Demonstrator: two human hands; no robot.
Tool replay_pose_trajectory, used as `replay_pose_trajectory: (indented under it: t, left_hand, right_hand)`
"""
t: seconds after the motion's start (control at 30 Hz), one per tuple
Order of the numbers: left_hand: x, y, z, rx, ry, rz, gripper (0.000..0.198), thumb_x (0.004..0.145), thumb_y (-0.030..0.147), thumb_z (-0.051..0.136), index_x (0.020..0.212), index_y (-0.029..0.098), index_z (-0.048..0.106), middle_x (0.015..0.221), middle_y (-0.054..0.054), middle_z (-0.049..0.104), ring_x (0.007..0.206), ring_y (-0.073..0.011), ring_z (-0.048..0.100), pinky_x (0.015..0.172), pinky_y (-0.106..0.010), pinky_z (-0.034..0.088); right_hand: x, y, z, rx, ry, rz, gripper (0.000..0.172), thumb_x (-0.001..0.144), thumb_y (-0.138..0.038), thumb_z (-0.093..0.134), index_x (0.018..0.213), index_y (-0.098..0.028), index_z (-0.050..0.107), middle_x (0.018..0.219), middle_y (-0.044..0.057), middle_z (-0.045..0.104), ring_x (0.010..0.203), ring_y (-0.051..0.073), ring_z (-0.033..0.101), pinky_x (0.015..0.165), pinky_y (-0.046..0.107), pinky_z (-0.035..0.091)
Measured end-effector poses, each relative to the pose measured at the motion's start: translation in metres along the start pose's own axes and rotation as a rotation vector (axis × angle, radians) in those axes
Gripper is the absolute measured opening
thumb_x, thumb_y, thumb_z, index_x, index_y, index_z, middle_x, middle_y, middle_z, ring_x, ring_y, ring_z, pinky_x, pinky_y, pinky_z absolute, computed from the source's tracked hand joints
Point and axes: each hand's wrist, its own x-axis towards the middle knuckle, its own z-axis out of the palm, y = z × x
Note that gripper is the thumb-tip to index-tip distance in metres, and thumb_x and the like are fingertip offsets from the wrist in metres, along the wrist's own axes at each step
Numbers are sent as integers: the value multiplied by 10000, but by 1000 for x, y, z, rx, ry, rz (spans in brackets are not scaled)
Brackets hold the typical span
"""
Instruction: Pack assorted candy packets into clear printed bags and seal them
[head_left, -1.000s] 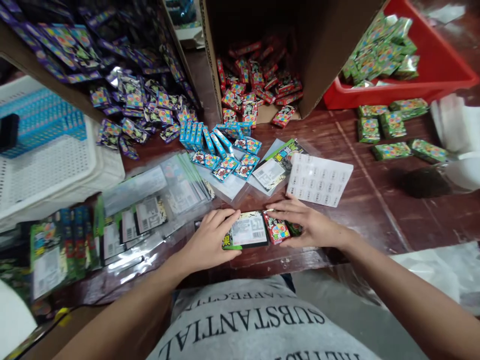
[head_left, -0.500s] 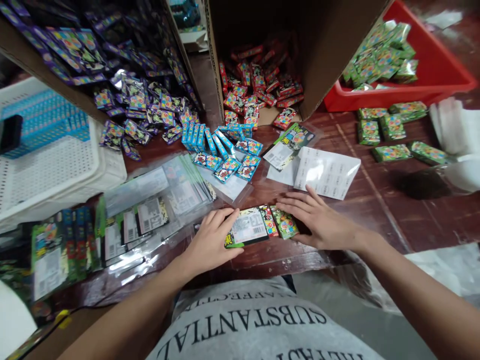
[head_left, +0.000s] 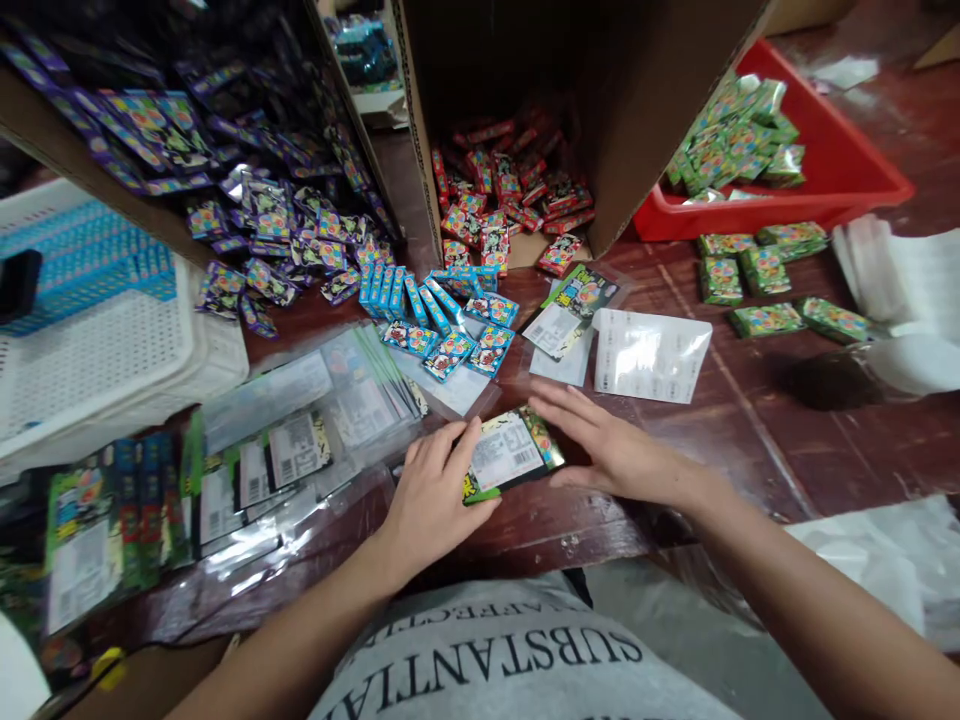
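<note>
My left hand (head_left: 433,485) grips the left end of a flat printed packet (head_left: 508,450) with a black and green edge and a white label. At the packet's right end, a small green box (head_left: 544,438) shows only in part, nearly level with the label's edge. My right hand (head_left: 611,440) spans this end, fingers above and thumb below, touching the green box. Just beyond the hands lie small blue boxes (head_left: 448,355), a printed card packet (head_left: 574,310) and a white sticker sheet (head_left: 651,355).
Purple packs (head_left: 274,220) spill from a carton at the back left. Red boxes (head_left: 495,240) fill another carton (head_left: 660,110). Green boxes sit in a red tray (head_left: 780,212). Flat clear packets (head_left: 367,385) lie left, beside a white basket (head_left: 150,350).
The green box and the red box beside it have slid left into the packet; the red one no longer shows. My right hand has moved left towards my left hand.
</note>
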Motion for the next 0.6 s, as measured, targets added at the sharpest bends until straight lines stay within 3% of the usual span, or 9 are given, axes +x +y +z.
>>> replay_pose_trajectory:
  t: [0.07,0.13,0.2,0.3,0.4,0.5,0.6]
  left_hand:
    - [6,11,1,-73,67,-120,1027,757,380,821,1582,293,215,1412,-137,462,1313,-375,486,1086,-599,435]
    - [14,19,4,-214,116,-212,1081,727,430,851,1583,291,206,1424,-144,428,1335,-383,473,1093,-611,444]
    - [21,21,8,-432,123,-237,960,819,433,778,1578,287,210,1443,-148,423,1323,-351,505,1079,-585,478]
    - [28,14,14,-795,41,-225,659,995,364,539,1566,291,216,1429,-135,500,1185,-260,623,996,-509,561]
    - [32,0,14,-963,-35,-246,593,987,338,548,1519,285,292,1326,-105,594,1042,-217,681,893,-434,606]
    - [36,-13,6,-996,-49,-274,496,915,322,649,1361,255,444,1154,-66,661,998,-209,688,867,-397,595]
    - [39,-22,-3,-1033,-76,-306,387,868,317,692,1197,240,504,1042,-45,687,970,-206,678,876,-402,569]
  right_hand:
    - [1,-4,6,183,144,121,939,840,-508,763,1595,-274,255,1640,157,329,1471,337,397,1161,566,410]
    - [5,-4,17,395,291,232,770,886,-469,728,1529,-288,346,1525,134,503,1330,293,571,1086,508,512]
    - [10,-2,27,550,383,296,546,962,-407,638,1450,-279,427,1370,102,638,1170,239,673,1001,451,578]
    - [19,2,32,602,354,325,391,983,-398,596,1345,-258,552,1238,74,707,1076,222,699,947,425,600]
    - [25,2,28,568,245,322,295,981,-402,596,1229,-256,661,1179,54,729,1047,217,702,970,438,587]
    - [26,-3,33,603,274,358,342,970,-408,605,1284,-273,618,1233,67,692,1068,218,691,900,408,620]
    - [25,-14,51,744,434,483,462,924,-438,656,1328,-287,487,1243,83,645,957,199,703,689,322,650]
